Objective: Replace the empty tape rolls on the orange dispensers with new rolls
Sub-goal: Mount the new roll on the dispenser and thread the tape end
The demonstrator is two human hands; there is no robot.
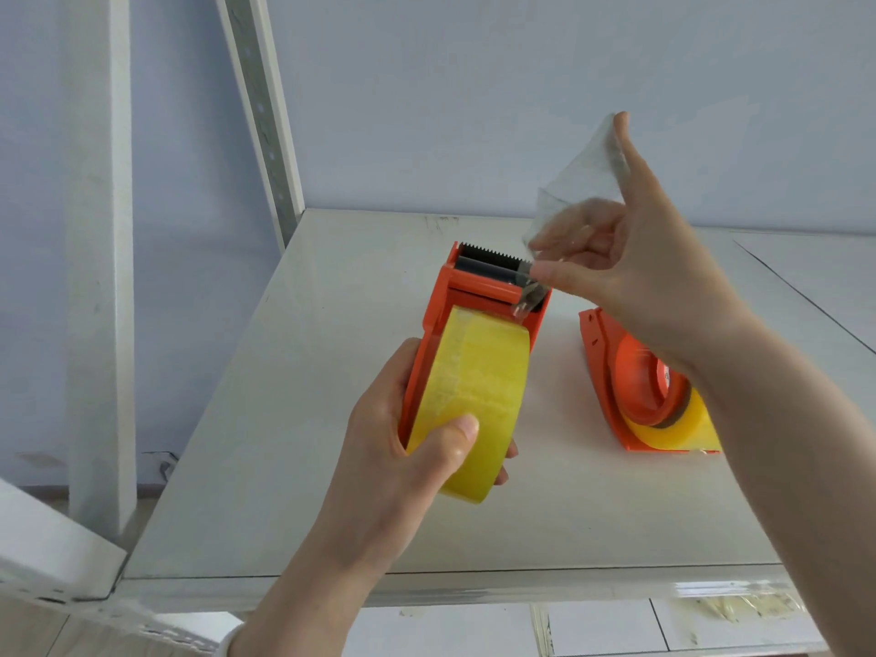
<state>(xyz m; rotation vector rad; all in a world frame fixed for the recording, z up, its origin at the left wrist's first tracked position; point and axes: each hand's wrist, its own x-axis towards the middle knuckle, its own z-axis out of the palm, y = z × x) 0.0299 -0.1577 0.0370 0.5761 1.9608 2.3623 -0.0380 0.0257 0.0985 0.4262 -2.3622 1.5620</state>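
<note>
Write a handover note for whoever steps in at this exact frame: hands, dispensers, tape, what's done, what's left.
Left hand: grips the held dispenser with a full yellow roll mounted, thumb on the roll.
Right hand: pinches a pulled-out strip of clear tape, raised above the serrated blade.
Second dispenser: lies on its side on the white shelf, to the right, with a roll in it too.
Done: both dispensers appear to carry rolls.
Left: finish leading the strip over the roller and blade of the held one, cut the excess, set it down. Whether the second is threaded cannot be told.
</note>
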